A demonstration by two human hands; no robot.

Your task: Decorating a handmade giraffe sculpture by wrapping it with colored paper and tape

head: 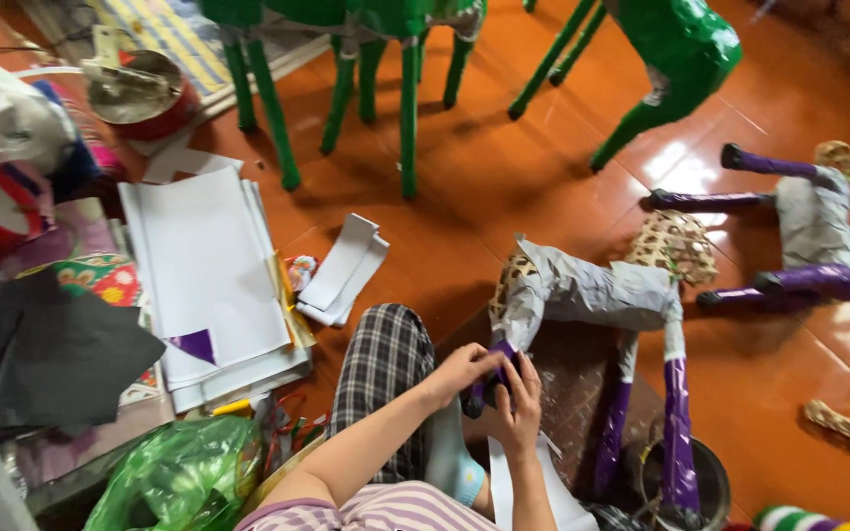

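Purple glossy paper covers the front leg (489, 379) of a woven animal figure (592, 290), and both hands close on it there. The left hand (459, 372) pinches the paper at the leg's upper part; the right hand (520, 403) wraps its fingers around the leg just beside it, so the two hands touch. The figure lies on its side on the orange floor (464, 197) just ahead of the person's knee, its grey-papered body toward the right and two more purple legs (676, 433) pointing down at a dark bowl (715, 482).

Judging by the open basket weave showing at both ends, the frame is light and hollow, stiff enough to hold by a leg, yet likely to dent if squeezed. The paper looks smooth and easily torn.

A second figure with purple legs (809, 236) lies well apart at right. Green-painted figures (405, 59) stand beyond. At left sits a stack of white sheets (209, 275), with folded white strips (346, 270) near it, black paper (41, 354), and a green plastic bag (184, 477) near the elbow.
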